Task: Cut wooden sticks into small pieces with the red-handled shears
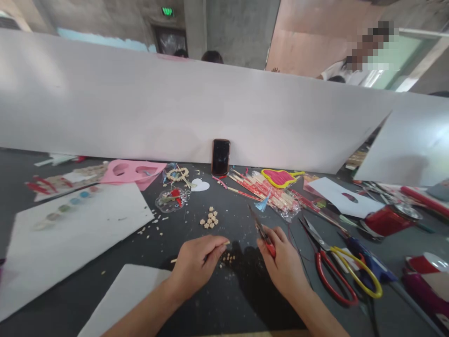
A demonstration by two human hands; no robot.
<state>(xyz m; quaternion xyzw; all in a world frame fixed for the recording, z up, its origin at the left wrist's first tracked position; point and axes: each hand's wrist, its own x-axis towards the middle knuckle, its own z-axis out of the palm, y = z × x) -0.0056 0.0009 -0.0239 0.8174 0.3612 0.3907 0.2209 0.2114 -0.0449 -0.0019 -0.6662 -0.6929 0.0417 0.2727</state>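
My left hand [197, 264] is closed in a pinch on a thin wooden stick [216, 248], its tip near a few small wooden bits [228, 257] on the dark table. My right hand [280, 260] is wrapped round small red-handled pliers [261, 230], whose dark jaws point up and left. The two hands lie close together near the table's front edge. A cluster of small wooden beads [209, 218] sits just beyond them.
Red and yellow scissors [336, 267] and a blue glue gun [368, 262] lie right of my hand. A packet of sticks [273, 194], a phone [220, 157] against the white partition [175, 103], white sheets [70, 234] and pink paper [133, 172] surround them. Other people sit behind the partition.
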